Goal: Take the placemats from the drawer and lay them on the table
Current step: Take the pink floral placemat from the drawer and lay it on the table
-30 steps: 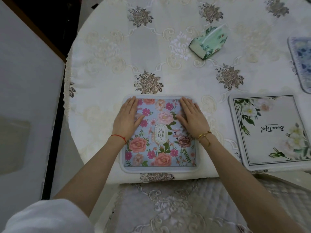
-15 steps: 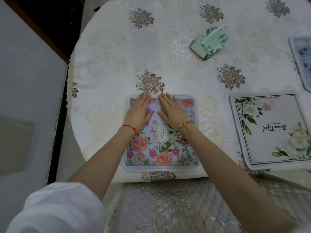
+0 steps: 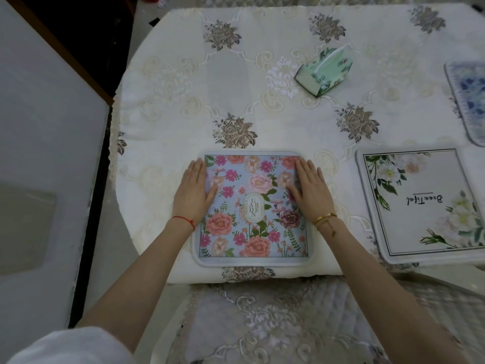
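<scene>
Nearest the camera, a white sleeve (image 3: pixel 70 345) covers the upper left arm, and both bare forearms reach forward over a quilted chair seat (image 3: pixel 262 324) toward the floral mat (image 3: pixel 252 206). The forearms angle inward from the lower corners and meet the mat at its two side edges.

The left hand (image 3: pixel 193 191) lies flat, palm down, on the mat's left edge, fingers straight and close together, pointing away from the person; part of the palm spills off the mat onto the tablecloth (image 3: pixel 170 106). A red cord (image 3: pixel 183 222) circles that wrist. The right hand (image 3: pixel 311 189) lies flat the same way on the mat's right edge, fingers straight and slightly spread, with a gold bracelet (image 3: pixel 324 220) at the wrist. Neither hand grips anything; both press down on the mat, one at each side.

The floral mat sits square on the table, its near edge just inside the table's near edge. To the mat's right, apart from it, lies a white mat (image 3: pixel 425 206) printed with flowers and script. Farther right and beyond that one, a blue mat (image 3: pixel 469 101) is cut off by the frame. Beyond the floral mat, toward the right, a green tissue pack (image 3: pixel 324 72) rests on the cloth.
</scene>
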### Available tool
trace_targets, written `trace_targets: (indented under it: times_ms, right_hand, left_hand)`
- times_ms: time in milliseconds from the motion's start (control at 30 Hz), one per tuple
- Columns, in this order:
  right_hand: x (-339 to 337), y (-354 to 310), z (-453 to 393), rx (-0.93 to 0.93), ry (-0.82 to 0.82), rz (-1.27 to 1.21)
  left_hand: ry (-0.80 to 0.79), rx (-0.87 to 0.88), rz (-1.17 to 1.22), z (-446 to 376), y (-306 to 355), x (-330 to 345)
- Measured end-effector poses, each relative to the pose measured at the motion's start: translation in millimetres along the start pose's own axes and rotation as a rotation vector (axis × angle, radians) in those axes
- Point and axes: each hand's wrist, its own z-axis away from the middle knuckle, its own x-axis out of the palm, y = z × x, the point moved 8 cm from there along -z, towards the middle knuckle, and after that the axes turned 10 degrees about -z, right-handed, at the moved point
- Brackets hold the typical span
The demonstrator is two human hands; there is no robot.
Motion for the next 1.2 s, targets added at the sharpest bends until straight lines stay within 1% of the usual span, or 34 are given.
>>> trace_targets:
  times_ms: [67,133,200,333,467,533,633,733,800,933,1033,1200]
  right_hand:
    - [10,-21,13,-0.057,-0.002,-0.007]
    - [27,-41,23,-0.105,-0.052,-0.022]
    - [41,-51,29,-0.103,-0.082,-0.043]
    - [39,-39,37,-0.076,-0.077,-0.018]
    - [28,-11,57,-0.042,-0.084,0.028]
    - [23,-2,65,-0.018,-0.084,0.048]
    - [19,2,76,0.026,-0.069,0.015]
    - [20,-20,92,-0.048,-0.045,-0.031]
    - [32,-43,101,-0.105,-0.091,-0.06]
    - [56,-68,116,-0.147,-0.182,0.001]
    - [60,-53,126,-0.147,-0.202,0.024]
    - [47,-18,146,-0.121,-0.192,0.039]
  left_hand:
    - [0.012,0.063,0.008,14,15,0]
    - [0.006,0.121,0.021,25,36,4]
    - [-0.014,0.124,0.035,34,49,11]
    - [-0.036,0.106,-0.025,44,42,20]
    - [-0.04,0.087,-0.078,56,22,19]
    - [-0.045,0.047,-0.064,63,15,19]
    - [-0.029,0.007,-0.02,76,12,14]
    - [0.018,0.042,0.038,94,25,4]
    - [0.032,0.093,0.047,105,45,3]
    - [-0.047,0.109,0.025,119,71,23]
    - [-0.055,0.099,0.022,130,64,29]
    - [-0.067,0.06,-0.01,150,30,31]
